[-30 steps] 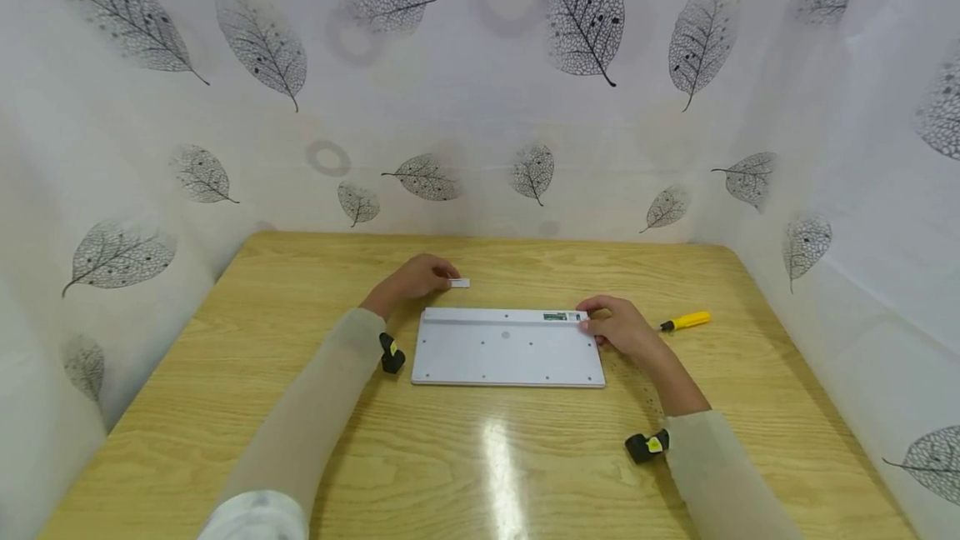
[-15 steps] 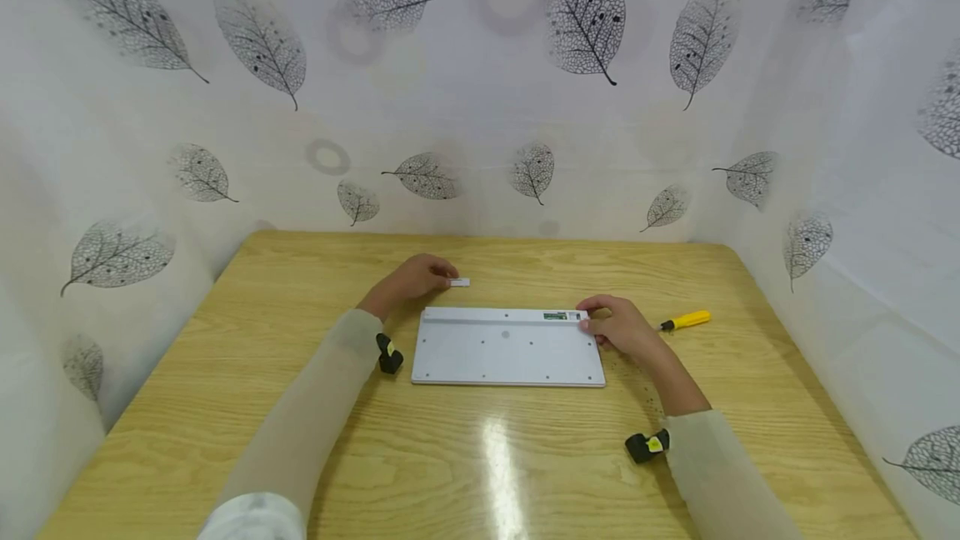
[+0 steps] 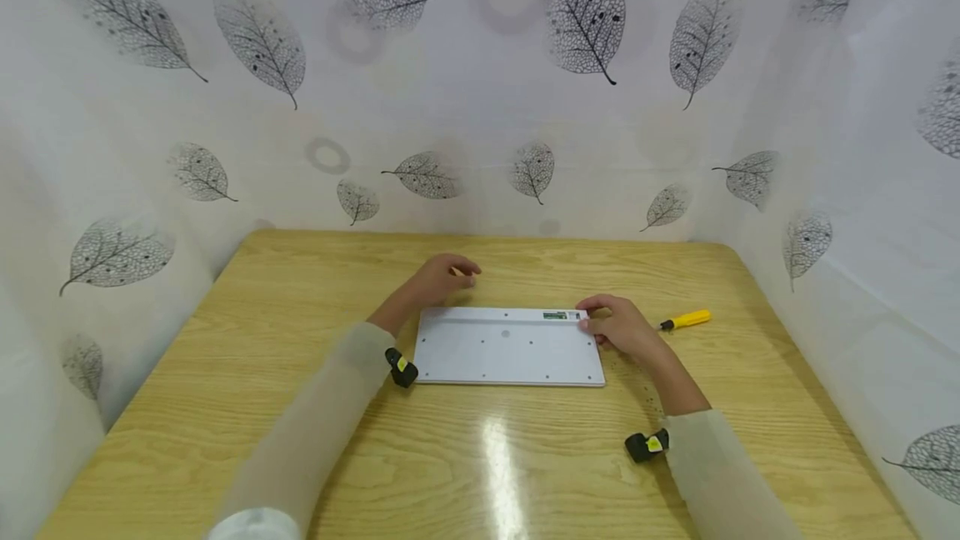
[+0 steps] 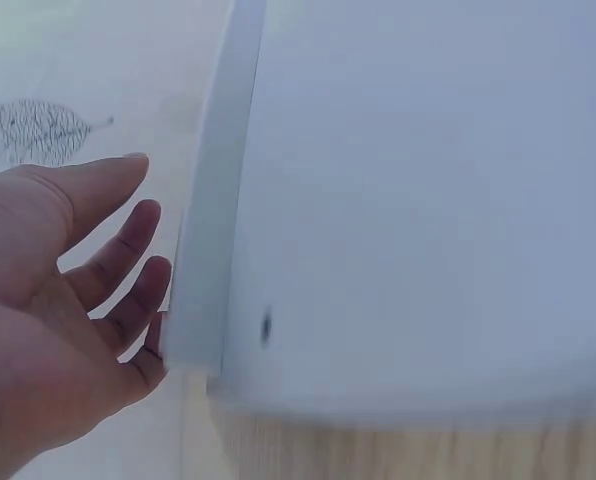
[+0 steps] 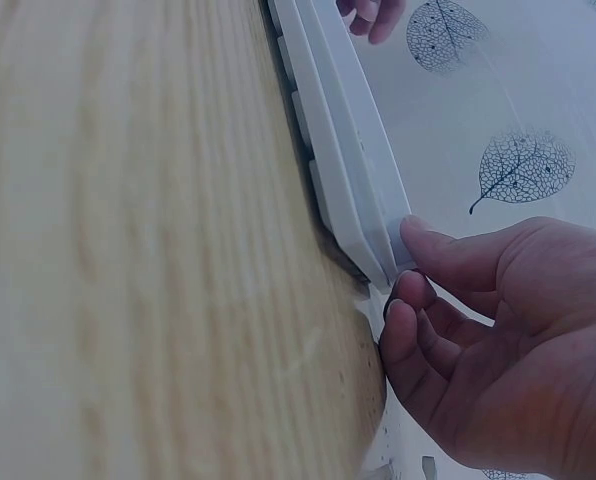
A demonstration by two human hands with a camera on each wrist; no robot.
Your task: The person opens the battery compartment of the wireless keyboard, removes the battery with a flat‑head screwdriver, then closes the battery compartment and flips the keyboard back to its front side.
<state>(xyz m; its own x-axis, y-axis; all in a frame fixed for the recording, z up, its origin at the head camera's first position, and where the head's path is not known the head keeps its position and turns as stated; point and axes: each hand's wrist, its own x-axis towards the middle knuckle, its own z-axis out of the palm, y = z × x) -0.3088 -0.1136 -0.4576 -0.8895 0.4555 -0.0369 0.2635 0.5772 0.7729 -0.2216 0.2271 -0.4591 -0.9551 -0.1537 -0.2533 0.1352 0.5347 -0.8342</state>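
Note:
A white keyboard point(image 3: 517, 357) lies face down on the table, its keys showing underneath in the right wrist view. My right hand point(image 3: 618, 327) pinches its far right corner, thumb on the raised strip and fingers at the edge. Just beyond the far left corner is my left hand point(image 3: 446, 277), its fingers loosely bent and apart. Nothing shows between the left thumb and fingers in the left wrist view, where the little finger is close to the keyboard's raised strip point(image 4: 213, 220); whether it touches I cannot tell. The small white piece seen earlier is not visible.
A screwdriver with a yellow handle point(image 3: 688, 319) lies to the right of the right hand. Small dark specks point(image 3: 651, 402) are scattered on the wooden table point(image 3: 420, 465) by the right forearm. A leaf-printed curtain point(image 3: 465, 107) closes off the back and sides.
My left hand has moved a little right, and its fingers have come apart. The small white piece it pinched has gone from sight. The right hand stays at the keyboard's corner.

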